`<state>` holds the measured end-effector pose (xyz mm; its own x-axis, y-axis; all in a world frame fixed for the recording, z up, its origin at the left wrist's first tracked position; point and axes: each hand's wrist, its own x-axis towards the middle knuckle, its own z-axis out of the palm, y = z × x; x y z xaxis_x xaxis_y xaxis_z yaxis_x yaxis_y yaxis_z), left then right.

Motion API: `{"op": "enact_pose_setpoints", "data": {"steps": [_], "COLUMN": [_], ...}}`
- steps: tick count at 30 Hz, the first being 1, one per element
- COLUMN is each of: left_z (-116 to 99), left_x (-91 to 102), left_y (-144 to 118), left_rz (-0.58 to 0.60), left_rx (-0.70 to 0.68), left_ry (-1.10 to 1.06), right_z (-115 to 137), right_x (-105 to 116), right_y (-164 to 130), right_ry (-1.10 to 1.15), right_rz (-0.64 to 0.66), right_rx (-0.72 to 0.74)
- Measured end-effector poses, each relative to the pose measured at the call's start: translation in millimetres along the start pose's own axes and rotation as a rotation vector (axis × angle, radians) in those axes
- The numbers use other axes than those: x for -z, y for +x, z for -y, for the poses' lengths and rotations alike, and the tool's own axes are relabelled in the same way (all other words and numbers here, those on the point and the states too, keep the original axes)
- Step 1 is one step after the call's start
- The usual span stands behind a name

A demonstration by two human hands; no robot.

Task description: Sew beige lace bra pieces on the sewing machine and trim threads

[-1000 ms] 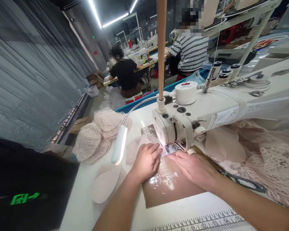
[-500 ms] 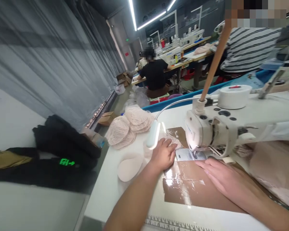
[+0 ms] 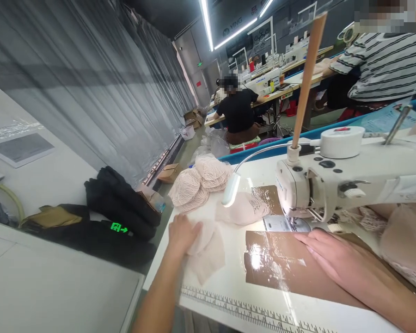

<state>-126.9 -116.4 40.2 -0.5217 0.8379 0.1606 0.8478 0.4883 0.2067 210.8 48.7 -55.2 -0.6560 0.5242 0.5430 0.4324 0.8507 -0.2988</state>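
My left hand (image 3: pixel 183 235) rests at the table's left edge, thumb apart from the fingers, touching a thin beige fabric piece (image 3: pixel 208 256). My right hand (image 3: pixel 327 254) lies flat, fingers stretched out over the brown covering (image 3: pixel 277 259) on the table, fingertips close to the presser foot of the white sewing machine (image 3: pixel 294 185). A beige lace-edged cup piece (image 3: pixel 241 209) lies left of the metal needle plate (image 3: pixel 275 223). Further back sit stacked beige lace cups (image 3: pixel 190 187). More beige fabric (image 3: pixel 402 236) is gathered to the right of the machine.
A small lamp (image 3: pixel 231 189) on a bent neck hangs over the table. A printed ruler scale (image 3: pixel 242 310) runs along the front edge. A wooden rod (image 3: pixel 308 83) rises from the machine. Dark cloth (image 3: pixel 121 212) lies to the left. Two co-workers sit beyond the blue edge.
My left hand has moved left, from beside the needle plate to the fabric piece at the table's edge. My right hand stays by the presser foot. The view has shifted left.
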Motion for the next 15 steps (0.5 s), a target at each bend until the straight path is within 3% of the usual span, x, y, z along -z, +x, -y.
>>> {"op": "enact_pose_setpoints", "data": {"steps": [3, 6, 10, 12, 15], "left_z": [29, 21, -37, -74, -122], "left_x": [-5.3, -14.0, -17.8, -21.1, -35.2], "left_y": [-29, -55, -63, -53, -30], "left_rz": [0.05, 0.191, 0.618, 0.713, 0.655], "left_rx": [0.009, -0.019, -0.156, -0.302, -0.477], "left_ry": [-0.065, -0.306, -0.963, -1.013, -0.838], "right_z": [2, 5, 10, 12, 17], "right_x": [4, 8, 14, 22, 37], "right_y": [1, 3, 5, 6, 8], "right_ry": [-0.031, -0.024, 0.016, 0.096, 0.216], "right_rz": [0.096, 0.133, 0.111, 0.092, 0.07], "right_rx": [0.032, 0.006, -0.076, -0.117, -0.15]}}
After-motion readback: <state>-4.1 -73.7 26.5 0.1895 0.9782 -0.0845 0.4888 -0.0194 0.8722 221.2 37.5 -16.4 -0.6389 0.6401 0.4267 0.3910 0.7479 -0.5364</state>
